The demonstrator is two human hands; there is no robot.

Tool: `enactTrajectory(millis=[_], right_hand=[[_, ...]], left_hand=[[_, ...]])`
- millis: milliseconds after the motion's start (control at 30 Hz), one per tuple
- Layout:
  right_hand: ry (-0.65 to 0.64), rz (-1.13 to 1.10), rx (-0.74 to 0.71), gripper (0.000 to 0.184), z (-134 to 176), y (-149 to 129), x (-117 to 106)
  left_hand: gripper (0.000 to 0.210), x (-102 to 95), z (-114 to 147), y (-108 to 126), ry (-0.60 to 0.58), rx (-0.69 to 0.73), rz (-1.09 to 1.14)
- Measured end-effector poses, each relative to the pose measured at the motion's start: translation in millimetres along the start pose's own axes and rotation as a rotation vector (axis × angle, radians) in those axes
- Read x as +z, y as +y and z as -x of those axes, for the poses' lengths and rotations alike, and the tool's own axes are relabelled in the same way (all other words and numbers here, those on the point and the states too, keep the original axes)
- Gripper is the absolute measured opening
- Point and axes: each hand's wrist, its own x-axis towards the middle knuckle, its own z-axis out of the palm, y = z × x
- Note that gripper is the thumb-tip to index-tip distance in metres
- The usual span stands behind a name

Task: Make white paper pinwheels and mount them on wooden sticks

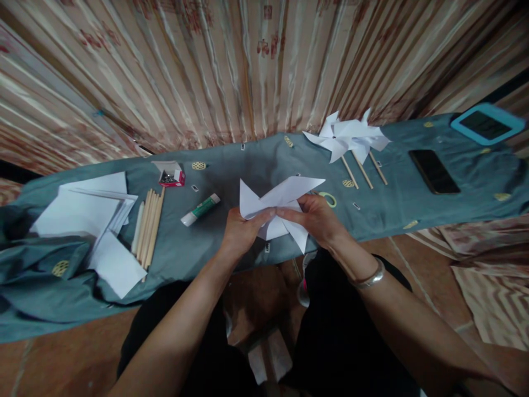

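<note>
A white paper pinwheel (285,190) with folded blades is held between my two hands, above the front part of the cloth-covered table. My left hand (243,229) grips its left side, the thumb pressed near the centre. From the right, my right hand (320,218) pinches it, its thumb meeting the left one at the middle. Fingers under the paper are hidden. Just beyond my right hand lie yellow-green scissors (329,199), partly covered. A green and white glue stick (201,209) lies to the left of my left hand.
Wooden sticks (151,226) and white paper sheets (88,204) lie at left, near an open red box (171,175) of small metal pieces. Pinwheels on sticks (351,138) lie back right, beside a black phone (433,171) and a blue-framed device (487,122). Curtains hang behind the table (223,165).
</note>
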Motion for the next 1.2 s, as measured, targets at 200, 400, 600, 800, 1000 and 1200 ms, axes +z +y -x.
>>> enactTrajectory(millis=[200, 400, 600, 800, 1000, 1200], right_hand=[[-0.034, -0.021, 0.024, 0.034, -0.4, 1.6, -2.1], [-0.036, -0.036, 0.042, 0.034, -1.3, 1.7, 0.0], [-0.034, -0.055, 0.059, 0.036, -1.2, 2.7, 1.7], [-0.043, -0.068, 0.062, 0.033, -0.7, 3.6, 1.6], [-0.013, -0.096, 0.102, 0.034, 0.4, 4.4, 1.6], [-0.031, -0.097, 0.116, 0.036, -0.5, 6.5, 1.9]], left_hand=[[0.028, -1.8, -0.3, 1.0, -0.026, 0.047, -0.052], [0.029, -4.8, -0.3, 1.1, -0.032, 0.057, -0.074], [0.029, -4.8, 0.3, 2.9, -0.03, 0.051, -0.063], [0.029, -3.7, 0.2, 2.9, -0.035, 0.048, -0.051], [0.025, -5.4, -1.9, -1.7, -0.041, 0.046, -0.091], [0.029, -3.8, -1.0, 1.7, -0.024, 0.029, -0.061]])
